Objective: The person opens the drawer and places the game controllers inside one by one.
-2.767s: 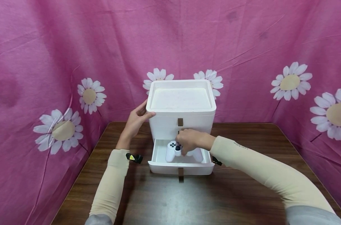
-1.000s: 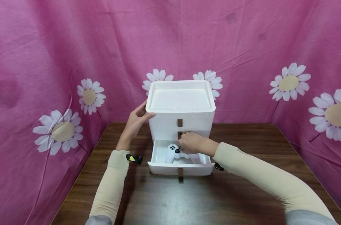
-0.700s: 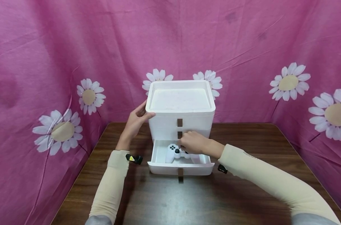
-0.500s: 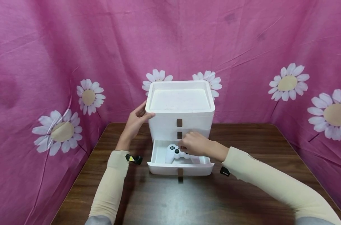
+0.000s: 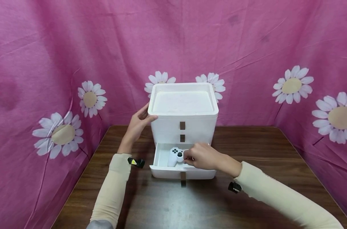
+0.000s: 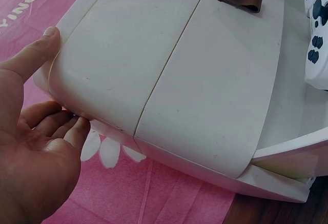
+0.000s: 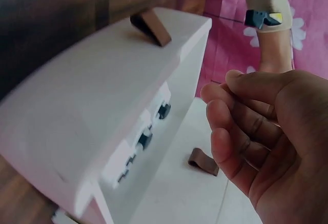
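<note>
A white drawer cabinet [image 5: 167, 128] stands on the table, its bottom drawer [image 5: 166, 172] pulled out. In that drawer lies a white game controller [image 5: 172, 158] with black buttons and sticks; my right hand covers its right part in the head view. My left hand [image 5: 135, 128] grips the cabinet's upper left corner, thumb on the front edge and fingers along the side. Above the drawer hovers my right hand [image 5: 205, 156]; the right wrist view shows its fingers loosely curled and holding nothing, apart from the controller and from the drawer's front.
Brown tabs mark the drawer fronts, including an upper tab [image 5: 182, 125] and a middle tab [image 5: 182, 138]. The cabinet's top is a shallow rimmed tray [image 5: 183, 113]. Beneath is a dark wooden table [image 5: 173, 203]; a pink flowered cloth [image 5: 184, 38] hangs behind.
My right hand has drawn back from over the controller, toward the drawer's front and to the right. My left hand, the cabinet and the pulled-out drawer stay as they were.
</note>
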`<act>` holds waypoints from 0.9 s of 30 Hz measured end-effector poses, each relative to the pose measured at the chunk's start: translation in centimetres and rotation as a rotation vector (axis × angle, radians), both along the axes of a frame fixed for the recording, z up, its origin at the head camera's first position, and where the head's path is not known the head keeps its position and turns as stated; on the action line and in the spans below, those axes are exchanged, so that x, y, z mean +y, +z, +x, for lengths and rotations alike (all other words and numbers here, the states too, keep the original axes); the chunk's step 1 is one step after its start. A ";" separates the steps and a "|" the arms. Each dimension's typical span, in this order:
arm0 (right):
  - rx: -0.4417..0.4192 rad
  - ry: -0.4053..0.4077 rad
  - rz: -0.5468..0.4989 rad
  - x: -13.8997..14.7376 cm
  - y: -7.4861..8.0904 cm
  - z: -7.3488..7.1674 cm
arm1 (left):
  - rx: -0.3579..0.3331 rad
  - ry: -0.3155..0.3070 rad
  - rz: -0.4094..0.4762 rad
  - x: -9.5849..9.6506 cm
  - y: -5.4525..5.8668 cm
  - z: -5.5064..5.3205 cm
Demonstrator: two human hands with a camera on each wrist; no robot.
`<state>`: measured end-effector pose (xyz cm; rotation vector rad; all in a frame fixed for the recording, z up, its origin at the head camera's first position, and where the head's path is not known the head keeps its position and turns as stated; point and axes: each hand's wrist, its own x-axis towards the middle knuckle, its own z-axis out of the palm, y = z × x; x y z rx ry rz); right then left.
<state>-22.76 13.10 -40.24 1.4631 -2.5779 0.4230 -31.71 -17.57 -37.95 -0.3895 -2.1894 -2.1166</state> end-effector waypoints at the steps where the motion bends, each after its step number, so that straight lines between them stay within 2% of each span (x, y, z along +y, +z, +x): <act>1: -0.009 -0.008 -0.003 0.0 -0.1 0.2 | 0.001 0.001 0.001 0.0 0.0 0.0; 11: -0.065 -0.079 -0.081 0.1 -2.0 2.9 | 0.006 -0.003 0.003 0.0 0.0 -0.1; 17: -0.151 -0.140 -0.112 0.5 -3.6 4.4 | 0.001 0.000 0.001 0.1 0.0 0.0; 22: -0.163 -0.188 -0.108 0.9 -5.2 5.3 | -0.001 0.002 0.003 0.1 0.0 0.0; 27: -0.222 -0.254 -0.117 1.1 -6.3 5.9 | 0.001 -0.002 0.004 0.0 -0.1 -0.1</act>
